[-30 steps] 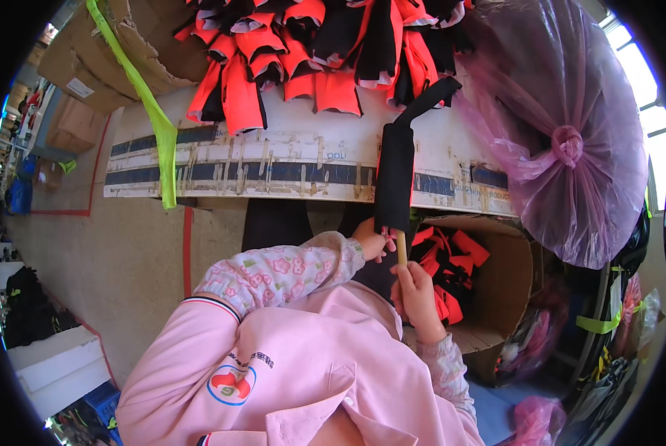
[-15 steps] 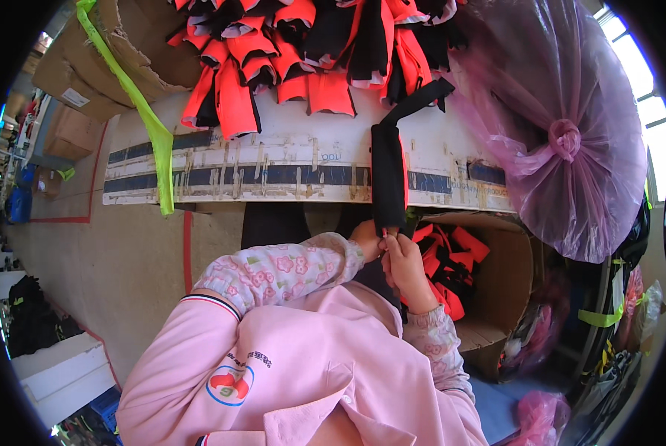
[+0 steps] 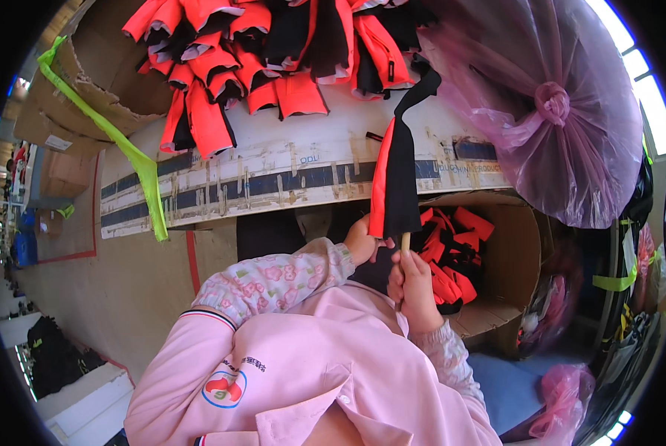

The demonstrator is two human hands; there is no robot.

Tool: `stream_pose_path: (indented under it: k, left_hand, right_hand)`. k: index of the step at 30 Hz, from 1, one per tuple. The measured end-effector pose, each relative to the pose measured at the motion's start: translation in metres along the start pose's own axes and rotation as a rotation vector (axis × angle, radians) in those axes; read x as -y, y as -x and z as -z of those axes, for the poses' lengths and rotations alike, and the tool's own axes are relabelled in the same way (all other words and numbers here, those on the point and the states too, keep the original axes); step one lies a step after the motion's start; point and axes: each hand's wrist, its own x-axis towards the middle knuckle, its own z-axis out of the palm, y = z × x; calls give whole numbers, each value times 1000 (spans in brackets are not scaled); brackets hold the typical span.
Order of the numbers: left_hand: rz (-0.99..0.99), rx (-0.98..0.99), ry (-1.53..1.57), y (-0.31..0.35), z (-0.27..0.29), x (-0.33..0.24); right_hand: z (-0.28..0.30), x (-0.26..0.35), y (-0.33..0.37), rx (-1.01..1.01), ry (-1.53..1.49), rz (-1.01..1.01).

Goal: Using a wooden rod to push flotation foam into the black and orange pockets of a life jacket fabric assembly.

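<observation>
A long black and orange fabric strip (image 3: pixel 402 178) hangs over the table edge, its far end lying twisted on the tabletop. At its lower left corner, the orange edge is pinched by the fingers of my left hand (image 3: pixel 360 241). My right hand (image 3: pixel 414 288) is closed around a thin wooden stick (image 3: pixel 405 242), whose tip meets the strip's lower end. Whether the stick goes inside the fabric I cannot tell. Just right of my hands, an open cardboard box (image 3: pixel 512 271) holds several orange and black fabric pieces (image 3: pixel 452 256).
A heap of orange and black fabric pieces (image 3: pixel 214 63) covers the back of the white table (image 3: pixel 273 175). A tied pink plastic bag (image 3: pixel 578 149) bulges at the right. One yellow-green strip (image 3: pixel 114 134) drapes over a torn cardboard box (image 3: pixel 73 104) at the left.
My hands have moved apart, and the stick in my right hand now shows. The strip has turned, baring its orange side on the left. The whole view has shifted slightly.
</observation>
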Motion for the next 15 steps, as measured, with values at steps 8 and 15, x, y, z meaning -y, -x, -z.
stream_pose_path:
  k: [8,15]
  left_hand:
    - [120,213,35,-7,18,-6]
    - [41,178,162,-4,16,-1]
  right_hand:
    - [-16,10,-25,64,78,95]
    - [2,-24,18,92,70,28]
